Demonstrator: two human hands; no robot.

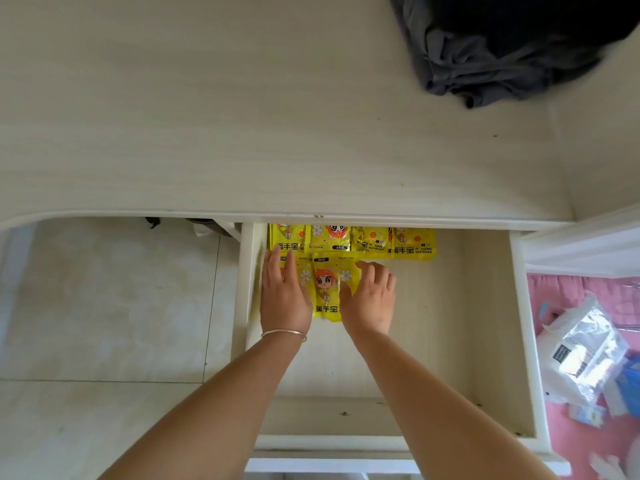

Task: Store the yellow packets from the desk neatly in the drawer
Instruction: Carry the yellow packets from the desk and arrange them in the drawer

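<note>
Drawer pulled out below tabletop edge, pale inside. All places below relative to drawer.

Far-left corner: left hand, fingers straight and together, pressing flat on a yellow packet hard against left wall. Thin bangle on that wrist.

Just right of it: front packet, cartoon face up, lying on drawer floor between both hands. Right hand touching its right edge, fingers loosely curled and slightly spread, thumb on the packet; not clamped around it.

Along back wall, partly tucked under tabletop: back row of packets, about four side by side, overlapping, reaching from left wall to roughly mid-width. "HAND WARMER" print readable.

Right half and near end of drawer floor: bare wood.

Beyond right wall: clear plastic bag on pink surface. Dark cloth on tabletop, far right.
</note>
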